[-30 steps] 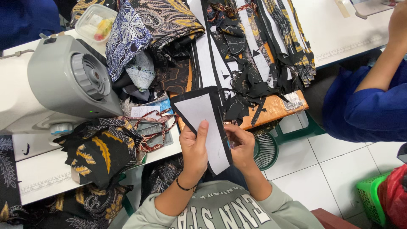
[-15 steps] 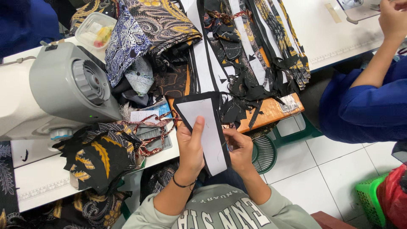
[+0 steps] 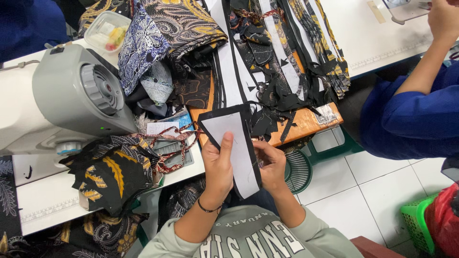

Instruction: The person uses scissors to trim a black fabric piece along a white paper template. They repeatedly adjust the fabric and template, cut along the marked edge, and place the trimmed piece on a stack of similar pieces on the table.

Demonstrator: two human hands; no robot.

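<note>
Left hand (image 3: 217, 165) grips a tapered white fabric piece with black edging (image 3: 234, 143), thumb pressed on its white face; right hand (image 3: 271, 165) pinches the same piece along its right black edge. The piece is held up over the lap, just in front of the orange board (image 3: 306, 125) littered with black scraps (image 3: 277, 98). Grey sewing machine (image 3: 71, 98) sits to the left; a blue-sleeved co-worker (image 3: 411, 119) sits to the right.

Holding a white fabric piece with black edge (image 3: 234, 148) between left grip (image 3: 217, 167) and right grip (image 3: 271, 165), above the table (image 3: 43, 200), near a grey sewing machine (image 3: 71, 100) and patterned cloth (image 3: 167, 38).
</note>
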